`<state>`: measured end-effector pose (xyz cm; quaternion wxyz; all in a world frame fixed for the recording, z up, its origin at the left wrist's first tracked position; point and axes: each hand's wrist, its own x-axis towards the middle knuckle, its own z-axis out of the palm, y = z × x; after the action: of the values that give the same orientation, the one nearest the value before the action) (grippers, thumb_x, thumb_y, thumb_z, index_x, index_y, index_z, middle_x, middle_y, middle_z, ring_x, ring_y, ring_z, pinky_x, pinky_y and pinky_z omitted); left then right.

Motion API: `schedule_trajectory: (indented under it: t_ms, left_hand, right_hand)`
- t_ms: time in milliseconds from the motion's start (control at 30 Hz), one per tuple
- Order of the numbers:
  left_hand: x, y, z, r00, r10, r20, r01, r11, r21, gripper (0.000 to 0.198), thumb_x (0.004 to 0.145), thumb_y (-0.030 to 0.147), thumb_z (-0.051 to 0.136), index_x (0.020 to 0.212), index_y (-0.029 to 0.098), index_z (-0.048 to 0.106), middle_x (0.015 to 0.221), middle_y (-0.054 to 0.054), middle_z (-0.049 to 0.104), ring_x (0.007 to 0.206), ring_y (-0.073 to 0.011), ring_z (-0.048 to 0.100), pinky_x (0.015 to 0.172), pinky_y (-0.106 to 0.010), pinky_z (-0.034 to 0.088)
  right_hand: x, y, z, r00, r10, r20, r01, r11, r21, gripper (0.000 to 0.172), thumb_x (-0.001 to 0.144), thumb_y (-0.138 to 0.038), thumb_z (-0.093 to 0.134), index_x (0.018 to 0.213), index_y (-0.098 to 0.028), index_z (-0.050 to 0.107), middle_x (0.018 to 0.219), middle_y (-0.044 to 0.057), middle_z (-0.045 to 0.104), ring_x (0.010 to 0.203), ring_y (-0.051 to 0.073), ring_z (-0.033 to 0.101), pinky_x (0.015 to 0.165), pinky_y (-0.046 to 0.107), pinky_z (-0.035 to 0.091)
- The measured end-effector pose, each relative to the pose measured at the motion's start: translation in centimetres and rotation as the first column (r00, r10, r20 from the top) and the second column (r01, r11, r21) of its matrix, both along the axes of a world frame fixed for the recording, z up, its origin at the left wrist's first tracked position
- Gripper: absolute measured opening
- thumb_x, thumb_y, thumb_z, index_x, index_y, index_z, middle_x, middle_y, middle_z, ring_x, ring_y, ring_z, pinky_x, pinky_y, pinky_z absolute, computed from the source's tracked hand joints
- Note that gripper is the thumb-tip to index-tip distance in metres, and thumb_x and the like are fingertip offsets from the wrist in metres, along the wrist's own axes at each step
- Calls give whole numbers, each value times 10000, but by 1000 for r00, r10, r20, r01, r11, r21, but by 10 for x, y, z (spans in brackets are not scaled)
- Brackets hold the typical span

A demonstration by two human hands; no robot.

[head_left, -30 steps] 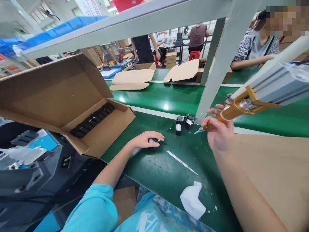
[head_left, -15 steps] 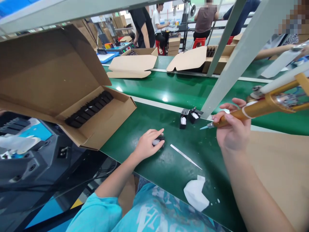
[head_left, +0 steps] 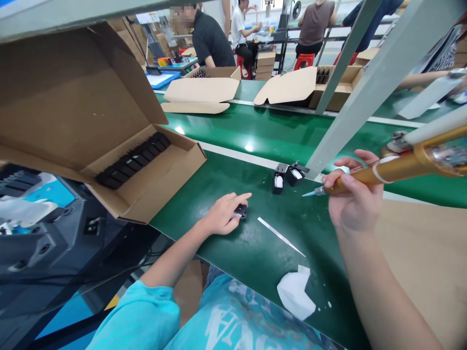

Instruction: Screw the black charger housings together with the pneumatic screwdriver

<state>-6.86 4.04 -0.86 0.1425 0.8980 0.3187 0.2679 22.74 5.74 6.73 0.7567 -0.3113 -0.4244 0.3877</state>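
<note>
My left hand (head_left: 223, 215) rests on the green bench with its thumb and fingers around a small black part (head_left: 241, 210), its index finger stretched out past it. Much of that part is hidden by the hand. In my right hand (head_left: 355, 201) is a gold dispensing gun (head_left: 397, 171), held above the bench with its pale blue tapered nozzle (head_left: 309, 193) pointing left. Between the two hands, farther back, stand two small black boxes with white inside, one upright (head_left: 278, 182) and one tilted with a raised flap (head_left: 294, 175).
An open cardboard box (head_left: 171, 180) with a row of black parts (head_left: 133, 160) sits at the left. A thin white strip (head_left: 280, 236) and crumpled white paper (head_left: 296, 294) lie near the front edge. A grey metal post (head_left: 350, 107) slants behind my right hand. Several people sit or stand beyond.
The black part has turned within my left hand, now showing a dark glossy face. My right hand and the dispensing gun have barely moved. A background person in black has bent lower.
</note>
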Motion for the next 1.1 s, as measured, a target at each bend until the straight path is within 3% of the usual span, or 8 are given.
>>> schedule_trajectory:
  t_ms: [67, 200, 300, 433, 667, 833, 933, 1100]
  left_hand:
    - [-2, -2, 6, 999, -34, -43, 33, 999, -14, 568, 900, 276, 432, 1453, 176, 347, 1095, -90, 685, 865, -226, 594, 799, -384, 491]
    - [-4, -8, 12, 987, 39, -155, -39, 999, 4, 404, 990, 303, 414, 1377, 208, 486, 1090, -77, 712, 909, -199, 652, 802, -326, 517]
    - [-4, -11, 10, 978, 66, -199, -65, 998, 12, 341, 978, 345, 480, 1278, 219, 582, 1042, -59, 736, 899, -177, 702, 776, -280, 549]
    - [-4, -13, 5, 984, 114, -137, -116, 993, -3, 261, 941, 349, 541, 1147, 224, 643, 1119, -45, 739, 960, -176, 724, 805, -259, 574]
    - [1, -13, 15, 979, 179, -97, -200, 934, -295, 210, 910, 329, 573, 1091, 231, 615, 1128, -12, 740, 955, -174, 729, 802, -266, 582]
    - [4, -16, 19, 974, 210, -82, -225, 903, -367, 205, 920, 367, 569, 1066, 230, 616, 1171, -20, 726, 1013, -191, 715, 837, -293, 581]
    - [10, -25, 13, 956, 282, -75, -292, 910, -294, 208, 951, 362, 537, 1082, 226, 622, 1192, -34, 717, 1047, -197, 702, 892, -319, 570]
    - [22, -41, 2, 882, 403, -243, -408, 913, 32, 314, 974, 392, 490, 1197, 210, 615, 1273, -94, 666, 1120, -258, 645, 905, -394, 558]
  right_hand:
    - [0, 0, 0, 1000, -4, 1, 4, 1000, -6, 389, 666, -172, 656, 1037, -283, 625, 881, -19, 639, 502, 111, 551, 537, 324, 436]
    - [0, -1, 0, 1000, 1, -6, -1, 1000, -18, 386, 676, -172, 676, 1043, -277, 619, 891, -6, 633, 507, 113, 554, 531, 330, 439]
    - [-1, -2, 1, 1000, -6, -4, 6, 1000, -23, 383, 685, -201, 687, 1053, -270, 606, 894, -3, 623, 514, 113, 551, 516, 321, 444]
    - [-2, -3, 2, 1000, -1, 16, 2, 999, -44, 364, 702, -254, 701, 1051, -296, 606, 890, -14, 615, 529, 107, 549, 511, 302, 453]
    - [-2, -4, 2, 1000, 9, 13, -8, 999, -53, 372, 709, -249, 718, 1060, -310, 613, 867, -21, 623, 542, 109, 543, 525, 305, 466]
    - [-3, -5, 4, 1000, 11, 7, -11, 998, -59, 370, 710, -223, 704, 1059, -310, 618, 860, -25, 629, 542, 109, 549, 518, 304, 456]
    - [-4, -6, 5, 1000, 8, 8, -7, 998, -61, 366, 712, -221, 698, 1057, -312, 617, 855, -25, 627, 542, 112, 545, 512, 305, 448]
    - [-4, -6, 4, 1000, 8, 16, -7, 998, -57, 367, 721, -223, 706, 1068, -293, 609, 862, -9, 617, 548, 110, 540, 485, 291, 435]
